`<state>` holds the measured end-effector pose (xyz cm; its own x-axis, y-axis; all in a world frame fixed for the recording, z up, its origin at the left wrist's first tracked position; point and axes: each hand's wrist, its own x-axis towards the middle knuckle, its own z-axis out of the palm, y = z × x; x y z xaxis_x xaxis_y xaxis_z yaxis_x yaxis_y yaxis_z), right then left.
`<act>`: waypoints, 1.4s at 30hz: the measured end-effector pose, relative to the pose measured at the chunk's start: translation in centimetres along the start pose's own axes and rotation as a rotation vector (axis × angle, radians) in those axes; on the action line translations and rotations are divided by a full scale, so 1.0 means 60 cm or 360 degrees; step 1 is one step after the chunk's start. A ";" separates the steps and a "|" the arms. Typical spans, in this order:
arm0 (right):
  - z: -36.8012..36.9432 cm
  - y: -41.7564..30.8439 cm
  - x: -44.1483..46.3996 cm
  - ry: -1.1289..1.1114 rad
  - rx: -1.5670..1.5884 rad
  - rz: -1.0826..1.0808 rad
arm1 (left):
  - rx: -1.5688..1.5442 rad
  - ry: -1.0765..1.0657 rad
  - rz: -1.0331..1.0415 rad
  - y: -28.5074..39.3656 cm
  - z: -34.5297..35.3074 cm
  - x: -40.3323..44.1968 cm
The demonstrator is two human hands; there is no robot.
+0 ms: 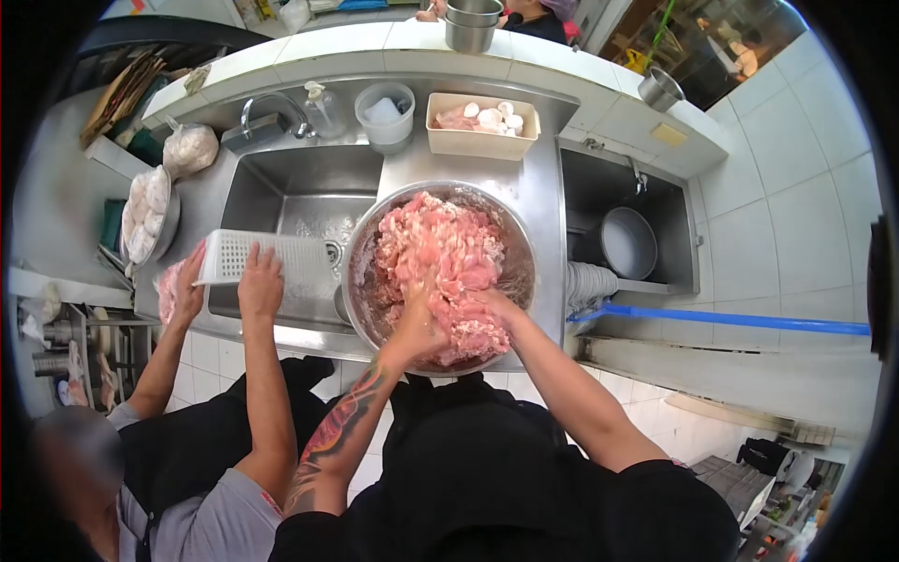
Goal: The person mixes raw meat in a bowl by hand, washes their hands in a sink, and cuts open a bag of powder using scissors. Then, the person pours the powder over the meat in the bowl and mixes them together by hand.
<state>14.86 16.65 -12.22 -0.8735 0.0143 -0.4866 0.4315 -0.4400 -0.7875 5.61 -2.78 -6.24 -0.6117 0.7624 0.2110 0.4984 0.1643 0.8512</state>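
Observation:
A large steel bowl (360, 309) full of pink ground meat (435, 239) stands on the steel counter in front of me. My left hand (423, 323) is pushed into the meat left of centre, its fingers buried and blurred. Right of it, my right hand (493, 307) reaches into the same mass near the bowl's right side, and its fingertips are hidden by meat. Pieces of meat lie against both hands. Whether either hand is closed on any meat cannot be seen.
At left a co-worker holds a white perforated basket (281, 260) over the sink (309, 173). Behind the bowl stand a beige bin (482, 145) with eggshells and a plastic tub (385, 122). A second sink (585, 201) holding a pot is at right, beside a blue pole (730, 319).

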 end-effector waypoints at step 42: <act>0.002 -0.051 -0.004 0.0386 -0.0040 -0.0256 | 0.0168 -0.0332 -0.0556 -0.056 -0.037 -0.018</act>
<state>13.74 17.88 -9.66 -0.8532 0.2978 -0.4283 0.2996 -0.3924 -0.8696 3.23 -5.55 -8.23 -0.6232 0.7579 -0.1928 0.3496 0.4904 0.7983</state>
